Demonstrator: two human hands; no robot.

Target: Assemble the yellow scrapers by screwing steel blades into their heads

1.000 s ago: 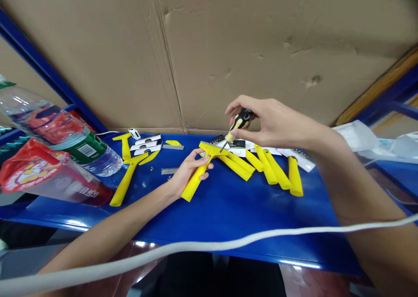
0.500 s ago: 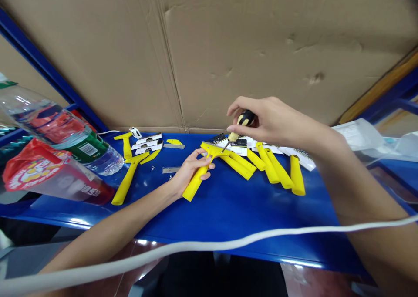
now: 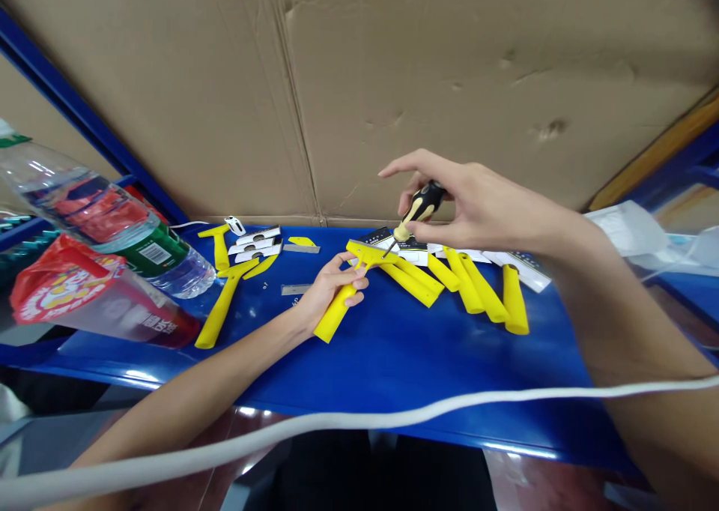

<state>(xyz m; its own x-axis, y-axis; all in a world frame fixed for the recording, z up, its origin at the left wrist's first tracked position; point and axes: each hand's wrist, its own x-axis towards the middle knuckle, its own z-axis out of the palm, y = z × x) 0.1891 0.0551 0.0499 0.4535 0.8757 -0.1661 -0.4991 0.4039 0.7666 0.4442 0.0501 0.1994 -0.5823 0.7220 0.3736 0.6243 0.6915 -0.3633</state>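
My left hand (image 3: 332, 290) is closed round the neck of a yellow T-shaped scraper (image 3: 335, 315), its wide head turned up and away from me. In my right hand (image 3: 449, 204) is a short screwdriver (image 3: 420, 210) with a black and cream handle; the index finger is lifted off it. The screwdriver's tip meets the right part of the scraper head. Just to the right of that head lie several more yellow scraper handles (image 3: 472, 282), some partly over black and white printed packets (image 3: 522, 269).
At the left stand a water bottle (image 3: 151, 249) and a red-lidded cup (image 3: 112, 301). Near them lie more yellow scrapers (image 3: 220, 309), white blade packs (image 3: 257, 243) and a metal blade (image 3: 296, 290) on the blue table (image 3: 393, 376). A white cable (image 3: 359, 419) crosses in front; cardboard (image 3: 449, 84) walls the back.
My right hand has loosened its fingers round the screwdriver handle, and the index finger has stretched out. The left hand and scraper stay nearly in place.
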